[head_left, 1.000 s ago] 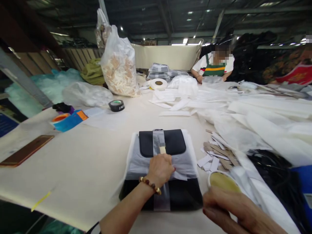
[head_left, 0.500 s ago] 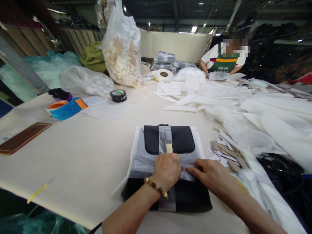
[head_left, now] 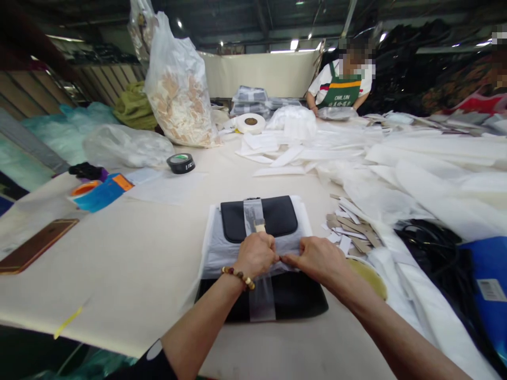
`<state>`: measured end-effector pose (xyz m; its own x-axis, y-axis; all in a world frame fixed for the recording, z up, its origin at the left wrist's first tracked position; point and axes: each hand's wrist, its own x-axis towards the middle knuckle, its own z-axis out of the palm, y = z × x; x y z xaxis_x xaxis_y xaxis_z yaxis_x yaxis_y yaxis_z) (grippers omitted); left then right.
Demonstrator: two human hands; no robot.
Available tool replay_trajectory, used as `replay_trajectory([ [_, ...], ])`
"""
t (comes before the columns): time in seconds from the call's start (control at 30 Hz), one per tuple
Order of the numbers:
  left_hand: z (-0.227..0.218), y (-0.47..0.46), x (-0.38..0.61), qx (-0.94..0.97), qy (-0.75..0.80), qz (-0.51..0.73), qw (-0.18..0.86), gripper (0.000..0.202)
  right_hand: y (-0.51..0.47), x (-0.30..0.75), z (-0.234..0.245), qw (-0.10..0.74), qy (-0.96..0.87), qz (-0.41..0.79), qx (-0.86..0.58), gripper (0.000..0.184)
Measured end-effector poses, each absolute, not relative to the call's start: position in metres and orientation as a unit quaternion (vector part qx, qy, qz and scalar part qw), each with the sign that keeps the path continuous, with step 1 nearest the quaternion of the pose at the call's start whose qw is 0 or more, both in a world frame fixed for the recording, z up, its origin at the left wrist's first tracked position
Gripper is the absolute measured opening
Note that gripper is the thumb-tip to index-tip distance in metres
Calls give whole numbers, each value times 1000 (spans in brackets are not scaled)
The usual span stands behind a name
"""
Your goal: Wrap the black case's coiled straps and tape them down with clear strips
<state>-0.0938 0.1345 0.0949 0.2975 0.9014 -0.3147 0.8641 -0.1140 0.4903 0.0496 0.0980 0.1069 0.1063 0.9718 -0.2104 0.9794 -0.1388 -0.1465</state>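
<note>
A black leather bag (head_left: 293, 295) lies flat on the pale table, its flap (head_left: 277, 217) toward the far side. White tissue-like wrapping (head_left: 222, 253) spreads under the flap and over the bag's middle. A clear plastic strip (head_left: 253, 214) runs down the centre, over a small buckle with a beige tab (head_left: 259, 227). My left hand (head_left: 256, 252), with a bead bracelet, is closed just below that tab. My right hand (head_left: 319, 257) is closed at the wrapping, its thumb tip meeting the left fingers. What either hand pinches is hidden.
A black tape roll (head_left: 181, 163), blue tape (head_left: 99, 194) and a phone (head_left: 37, 245) lie to the left. Card scraps (head_left: 352, 227) and white sheets (head_left: 428, 158) cover the right side. Behind stands a tall scrap-filled bag (head_left: 178, 95); a co-worker (head_left: 340, 89) works across the table.
Both hands have drawn closer together, the right thumb now touching the left fingers. The view has shifted, so the bag appears farther left. The co-worker's plastic-covered item lies flatter.
</note>
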Motion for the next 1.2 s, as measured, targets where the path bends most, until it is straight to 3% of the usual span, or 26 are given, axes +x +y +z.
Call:
replay_trajectory([
  [0.47,98,132,-92,744,603,27,285,2,98,69,109,-27,633,-152,759,45],
  [0.7,97,131,-92,750,603,24,270,4,101,96,86,-120,594,-322,727,34],
  [0.8,96,131,-92,758,596,24,263,6,97,104,86,-149,591,-339,716,27],
  [0.9,94,133,-92,764,592,21,256,8,89,105,95,-174,602,-263,734,15],
  [1.0,91,134,-90,764,593,21,253,9,76,91,97,-234,649,-74,720,20],
  [1.1,89,133,-85,770,588,30,244,7,64,78,71,-304,761,81,568,29],
  [1.2,88,130,-79,786,575,53,222,10,67,85,27,-286,837,200,423,32],
])
